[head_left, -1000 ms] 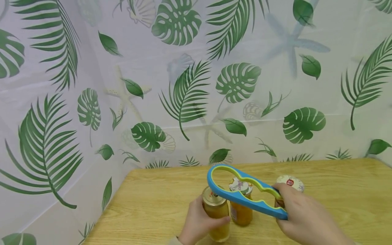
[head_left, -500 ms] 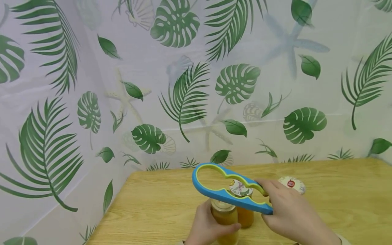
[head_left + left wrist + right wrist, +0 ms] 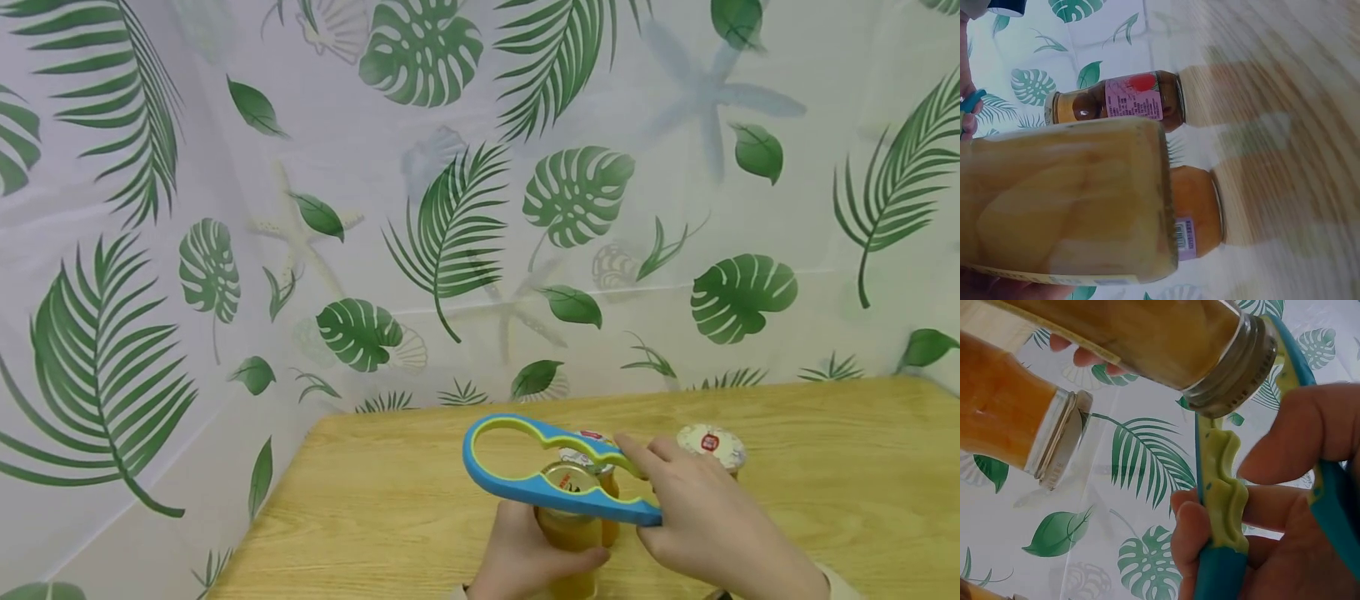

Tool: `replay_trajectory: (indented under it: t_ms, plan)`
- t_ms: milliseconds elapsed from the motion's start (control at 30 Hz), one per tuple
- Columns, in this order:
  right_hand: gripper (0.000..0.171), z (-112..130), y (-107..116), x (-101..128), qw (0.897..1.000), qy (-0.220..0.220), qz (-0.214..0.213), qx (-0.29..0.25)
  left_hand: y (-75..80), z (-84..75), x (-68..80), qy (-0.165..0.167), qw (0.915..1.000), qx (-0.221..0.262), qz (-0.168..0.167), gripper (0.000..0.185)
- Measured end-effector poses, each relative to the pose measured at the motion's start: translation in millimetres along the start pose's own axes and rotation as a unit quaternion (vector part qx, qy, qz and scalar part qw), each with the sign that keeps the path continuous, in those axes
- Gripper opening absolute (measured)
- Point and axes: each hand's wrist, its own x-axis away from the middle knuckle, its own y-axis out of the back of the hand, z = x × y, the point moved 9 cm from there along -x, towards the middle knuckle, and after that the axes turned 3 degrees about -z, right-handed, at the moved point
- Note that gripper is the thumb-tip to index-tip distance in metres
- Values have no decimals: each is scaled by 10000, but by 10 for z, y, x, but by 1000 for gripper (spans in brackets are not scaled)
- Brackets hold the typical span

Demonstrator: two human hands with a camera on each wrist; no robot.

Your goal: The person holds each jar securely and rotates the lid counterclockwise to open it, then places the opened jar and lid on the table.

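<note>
The left hand (image 3: pixel 521 550) gripped a jar (image 3: pixel 1072 200) before another jar (image 3: pixel 1007 403), its lid (image 3: pixel 1235 369) still on, while the right hand (image 3: pixel 701 521) held an opener (image 3: pixel 555 497) over it, apparently not yet tightened.

"Where's your way through?"
"Left of your left hand (image 3: pixel 525 554), along the wooden table (image 3: pixel 367 508)."
"And obstacles?"
"An orange jar (image 3: pixel 1004 400) just behind your held jar (image 3: pixel 567 531), a brown jar (image 3: pixel 1119 100) beyond your right hand (image 3: pixel 697 517) — and leaf-print sheeting (image 3: pixel 480 200) behind the table."
</note>
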Motion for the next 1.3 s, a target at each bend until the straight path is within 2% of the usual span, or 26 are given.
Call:
replay_trajectory:
  t_ms: [100,133,233,333,533,667,767,1033,1300]
  plan:
    - [67,1,-12,6,9999,24,55,133,-41,23,-6,231,9992,333,-8,70]
    - [67,-1,-14,8,9998,45,63,168,-46,20,-7,239,9992,309,-23,69]
    - [66,0,-8,14,9994,126,15,318,-62,-50,-7,51,9992,391,35,68]
    - [66,5,1,21,9988,219,-53,436,-51,-66,-6,-45,9997,227,32,67]
    - [68,3,-7,34,9977,279,-14,614,-39,50,3,438,9990,-44,18,63]
    - [66,20,-1,40,9970,393,-73,659,-36,86,6,550,9984,-149,54,62]
    - [66,36,11,45,9968,466,-142,637,-38,63,9,480,9986,-192,119,60]
    - [65,44,-10,51,9966,477,-103,666,-44,-171,60,196,9995,-101,248,55]
    - [65,53,-54,52,9953,508,-19,829,-38,7,18,41,9995,-181,274,57]
